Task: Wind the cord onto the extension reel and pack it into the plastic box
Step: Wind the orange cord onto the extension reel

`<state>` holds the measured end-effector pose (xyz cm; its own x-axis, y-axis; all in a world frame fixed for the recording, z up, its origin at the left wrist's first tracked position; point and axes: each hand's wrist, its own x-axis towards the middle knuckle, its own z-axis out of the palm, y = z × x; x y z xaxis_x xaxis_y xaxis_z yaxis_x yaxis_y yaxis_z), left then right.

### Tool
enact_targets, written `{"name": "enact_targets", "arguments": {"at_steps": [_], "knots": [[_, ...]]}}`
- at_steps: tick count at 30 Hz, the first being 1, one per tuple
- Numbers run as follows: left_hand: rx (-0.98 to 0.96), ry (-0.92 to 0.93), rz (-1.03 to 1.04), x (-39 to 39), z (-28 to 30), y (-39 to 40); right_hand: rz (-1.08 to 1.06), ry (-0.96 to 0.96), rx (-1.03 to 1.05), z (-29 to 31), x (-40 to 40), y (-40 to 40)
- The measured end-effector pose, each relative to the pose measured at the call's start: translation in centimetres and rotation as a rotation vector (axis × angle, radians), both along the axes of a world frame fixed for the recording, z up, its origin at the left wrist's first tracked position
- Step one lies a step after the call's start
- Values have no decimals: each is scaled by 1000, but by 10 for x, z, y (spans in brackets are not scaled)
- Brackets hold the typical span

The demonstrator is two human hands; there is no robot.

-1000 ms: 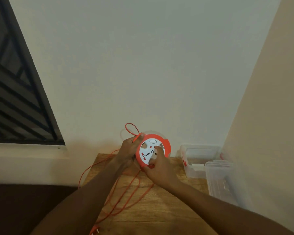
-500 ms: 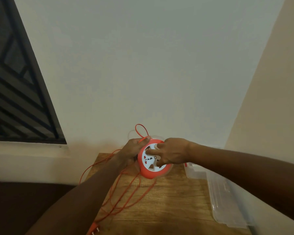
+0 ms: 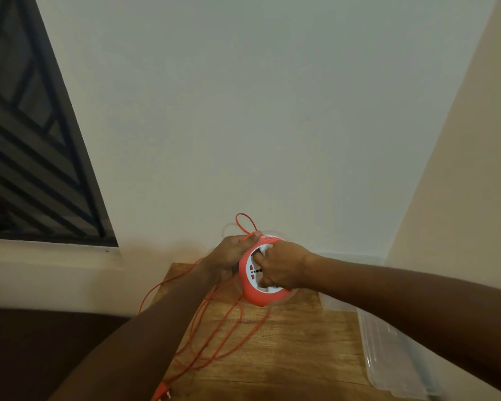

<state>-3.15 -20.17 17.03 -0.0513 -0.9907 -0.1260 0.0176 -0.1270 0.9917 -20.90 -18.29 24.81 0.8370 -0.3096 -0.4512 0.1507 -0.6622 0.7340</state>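
A pale wall [image 3: 258, 111] fills most of our view, with a dark barred window [image 3: 26, 140] at the far left. Below it, a wooden tabletop [image 3: 295, 342] runs away from us toward the wall. A clear plastic box [image 3: 388, 357] sits along the tabletop's right edge, its long side running away from us; our right forearm crosses over its far end.

Our two hands meet above the far end of the tabletop, holding the round orange reel [image 3: 255, 293] up off the wood. The reel is tilted on edge, its white socket face turned toward us and slightly left. Our left hand [image 3: 229, 256] is wrapped around the reel's left rim, fingers curled closed on it. Our right hand [image 3: 284, 270] lies over the white face from the right, fingers bent and pressed into it.

The thin orange cord [image 3: 214, 328] hangs from the reel in loose loops across the tabletop toward us, and a small loop stands up above our left hand. The orange plug [image 3: 162, 392] lies at the near edge.
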Motion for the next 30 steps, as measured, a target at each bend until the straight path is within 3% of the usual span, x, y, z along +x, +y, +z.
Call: {"name": "enact_targets", "arguments": {"at_steps": [3, 6, 14, 20, 22, 24, 26, 28, 30], "knots": [[-5, -3, -11, 1, 3, 0, 75, -31, -5, -4, -1, -6], [-19, 19, -26, 2, 3, 1, 50, -187, 59, -8, -8, -15], [-162, 103, 222, -8, 2, -9, -626, -1216, 322, -49, -4, -13], [-242, 13, 224, -13, 1, -2, -976, -1697, 757, -70, 8, 0], [-216, 4, 219, -13, 0, 1, -1024, -1656, 899, -73, 10, 5], [-165, 16, 215, -13, 1, 3, -1000, -1523, 897, -75, 8, 13], [-146, 11, 218, -9, 2, 3, -832, -1305, 635, -72, -3, 17], [-155, 27, 221, -4, -2, 2, -485, -1009, 343, -64, -18, 13], [-145, 47, 217, -1, -4, 3, -208, -717, 260, -49, -32, 4]]}}
